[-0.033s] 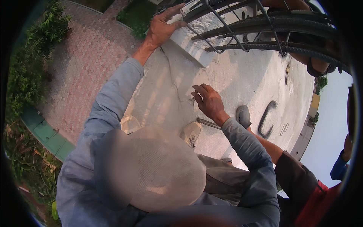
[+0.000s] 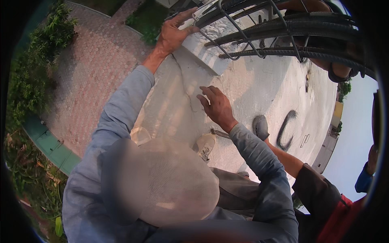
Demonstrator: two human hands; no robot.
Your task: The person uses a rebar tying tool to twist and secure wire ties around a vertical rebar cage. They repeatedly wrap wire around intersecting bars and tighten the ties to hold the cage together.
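Seen from above, a person in a grey-blue long-sleeved shirt crouches on a pale concrete slab high above the ground. The left hand reaches up and away, its fingers spread and curled over the top corner of a cage of dark steel bars, gripping at the near end where thin wire loops wrap around the thick bars. The right hand hovers lower, just above the slab, fingers loosely apart and slightly bent, holding nothing; whether the fingertips touch the concrete cannot be told. Beside this hand a thin crack runs down the slab. The bar cage stretches from the left hand to the right across the top of the view, sitting over a raised concrete block, and it blocks the view of whatever lies behind it. Near the right wrist a small metal tool lies on the slab, partly hidden by the sleeve. A light shoe rests on the concrete below the wrist, and a dark shoe sits just right of the sleeve. Farther right a curved black mark is painted on the slab. The arm of a second person in a dark and red sleeve comes in from the lower right. Far below to the left lie a reddish paved path, a green kerb and bushes.
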